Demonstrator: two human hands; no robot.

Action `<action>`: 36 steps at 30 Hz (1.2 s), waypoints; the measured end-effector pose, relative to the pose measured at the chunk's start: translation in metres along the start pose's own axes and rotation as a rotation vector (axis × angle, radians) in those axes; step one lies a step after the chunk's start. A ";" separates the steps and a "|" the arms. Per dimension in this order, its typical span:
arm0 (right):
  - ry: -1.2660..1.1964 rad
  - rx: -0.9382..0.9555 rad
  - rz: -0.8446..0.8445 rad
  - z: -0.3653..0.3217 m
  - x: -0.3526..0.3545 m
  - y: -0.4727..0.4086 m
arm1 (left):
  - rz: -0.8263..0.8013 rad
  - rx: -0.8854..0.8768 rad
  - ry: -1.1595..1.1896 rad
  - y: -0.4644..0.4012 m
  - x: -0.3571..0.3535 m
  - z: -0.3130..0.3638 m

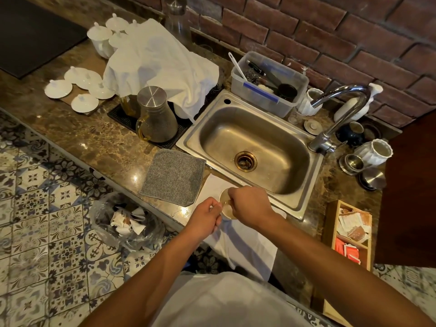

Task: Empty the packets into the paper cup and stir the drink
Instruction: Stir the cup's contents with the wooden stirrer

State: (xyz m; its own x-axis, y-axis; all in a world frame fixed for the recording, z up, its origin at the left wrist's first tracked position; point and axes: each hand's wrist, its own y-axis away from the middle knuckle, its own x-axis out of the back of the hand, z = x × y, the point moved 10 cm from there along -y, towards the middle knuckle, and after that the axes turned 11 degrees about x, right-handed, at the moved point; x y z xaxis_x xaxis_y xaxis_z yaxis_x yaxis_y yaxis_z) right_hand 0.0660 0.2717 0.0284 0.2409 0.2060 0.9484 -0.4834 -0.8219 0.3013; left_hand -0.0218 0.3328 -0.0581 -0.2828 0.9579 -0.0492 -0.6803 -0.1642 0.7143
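A paper cup [224,199] with a pale brown drink stands on a white cloth [245,244] at the counter's front edge, just before the sink. My left hand [206,217] is wrapped around the cup's left side. My right hand [247,205] is over the cup's mouth with the fingers pinched closed, as if on a thin stirrer that I cannot make out. Most of the cup is hidden by both hands. Packets [352,228] lie in a wooden box at the right.
A steel sink [254,147] with a tap [339,114] lies beyond the cup. A grey mat [173,177] sits to its left, with a metal-lidded jug [155,114] behind. A bin bag [125,220] with torn wrappers stands on the tiled floor.
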 end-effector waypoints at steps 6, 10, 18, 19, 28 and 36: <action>0.084 -0.001 -0.087 0.014 0.000 0.011 | -0.007 0.009 0.021 0.000 0.000 -0.001; 0.138 -0.051 -0.058 0.025 0.007 0.011 | -0.008 0.019 0.047 0.002 -0.001 -0.001; 0.007 -0.005 0.018 0.000 0.006 -0.002 | 0.008 0.032 0.054 0.003 -0.002 0.002; -0.029 0.003 0.001 -0.003 0.003 -0.002 | 0.011 0.029 0.048 0.003 -0.002 0.002; -0.092 -0.013 -0.165 0.018 -0.007 0.007 | -0.017 0.031 0.067 0.004 -0.002 0.002; 0.026 -0.016 0.036 0.014 0.017 -0.005 | -0.018 0.037 0.073 0.005 -0.003 0.003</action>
State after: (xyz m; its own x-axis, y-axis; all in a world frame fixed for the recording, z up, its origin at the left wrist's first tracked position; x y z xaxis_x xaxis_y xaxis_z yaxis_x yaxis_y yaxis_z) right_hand 0.0841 0.2717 0.0414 0.2012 0.1901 0.9609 -0.5052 -0.8203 0.2680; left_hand -0.0220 0.3300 -0.0521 -0.3202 0.9408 -0.1114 -0.6607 -0.1375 0.7379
